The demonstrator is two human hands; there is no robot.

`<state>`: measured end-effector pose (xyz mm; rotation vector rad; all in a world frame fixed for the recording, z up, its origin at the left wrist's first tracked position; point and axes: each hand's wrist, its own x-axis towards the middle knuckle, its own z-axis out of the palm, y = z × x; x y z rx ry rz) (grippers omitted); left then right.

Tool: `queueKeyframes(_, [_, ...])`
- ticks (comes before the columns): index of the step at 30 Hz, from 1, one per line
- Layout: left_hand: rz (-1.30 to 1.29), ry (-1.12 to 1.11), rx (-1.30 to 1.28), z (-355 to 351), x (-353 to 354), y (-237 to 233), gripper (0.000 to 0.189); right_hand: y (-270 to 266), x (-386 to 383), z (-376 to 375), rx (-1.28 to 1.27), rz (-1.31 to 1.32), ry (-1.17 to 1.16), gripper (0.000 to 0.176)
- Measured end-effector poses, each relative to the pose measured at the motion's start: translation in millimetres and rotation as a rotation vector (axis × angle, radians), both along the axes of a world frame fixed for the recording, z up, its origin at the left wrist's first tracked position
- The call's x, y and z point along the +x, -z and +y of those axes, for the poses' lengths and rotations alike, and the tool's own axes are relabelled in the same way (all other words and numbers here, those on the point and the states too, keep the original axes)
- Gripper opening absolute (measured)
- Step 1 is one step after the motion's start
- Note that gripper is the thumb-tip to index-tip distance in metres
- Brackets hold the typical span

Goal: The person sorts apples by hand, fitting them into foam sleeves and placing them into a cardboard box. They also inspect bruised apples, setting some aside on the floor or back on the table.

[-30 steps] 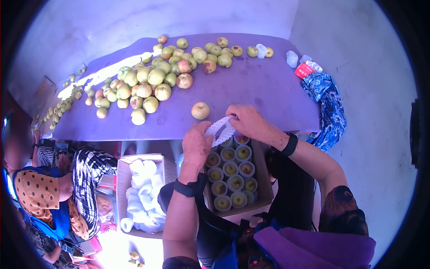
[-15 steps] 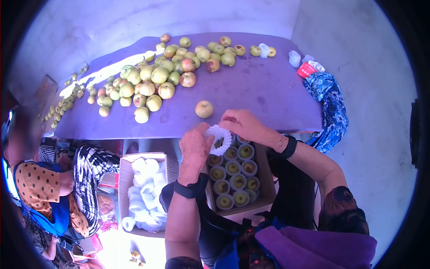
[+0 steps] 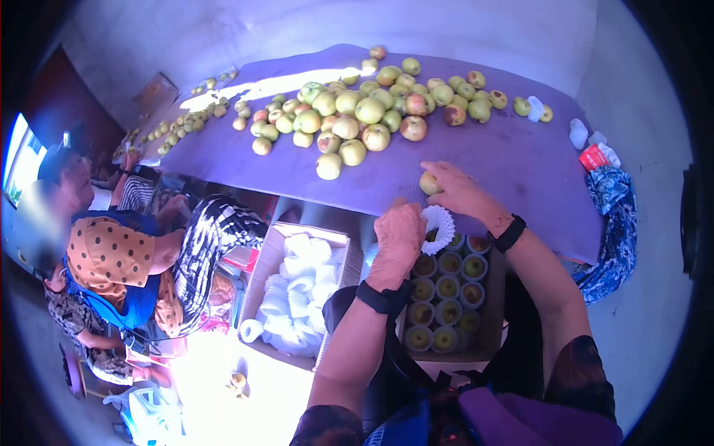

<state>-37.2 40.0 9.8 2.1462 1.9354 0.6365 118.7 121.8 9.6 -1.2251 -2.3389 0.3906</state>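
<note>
My left hand point(image 3: 400, 236) pinches a white foam net sleeve point(image 3: 444, 223), which stands spread into an open ring above the carton. On the table's front part, my right hand point(image 3: 462, 192) has its fingers around a yellow-green apple point(image 3: 429, 183). Below both hands is a cardboard carton point(image 3: 494, 327) with rows of apples in foam sleeves point(image 3: 448, 313). My forearms hide part of it. To its left a second cardboard box point(image 3: 260, 293) is filled with loose white foam sleeves point(image 3: 303, 286).
A large pile of apples point(image 3: 346, 128) covers the middle of the purple table point(image 3: 513, 167). A red tissue pack point(image 3: 593, 157) and a blue patterned cloth point(image 3: 613, 223) lie at the right end. Another person in a dotted top point(image 3: 111, 249) sits at left.
My right hand has left the foam sleeve and moved onto the lone apple on the table. My left hand still holds the sleeve. The head view has turned left.
</note>
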Motion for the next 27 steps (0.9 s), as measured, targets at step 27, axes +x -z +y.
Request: queueKeyframes(27, [-0.377, -0.059, 0.248, 37.4, 22.1, 5.5, 0.017, -21.2, 48.3, -42.5, -0.526, 0.826, -0.140, 0.054])
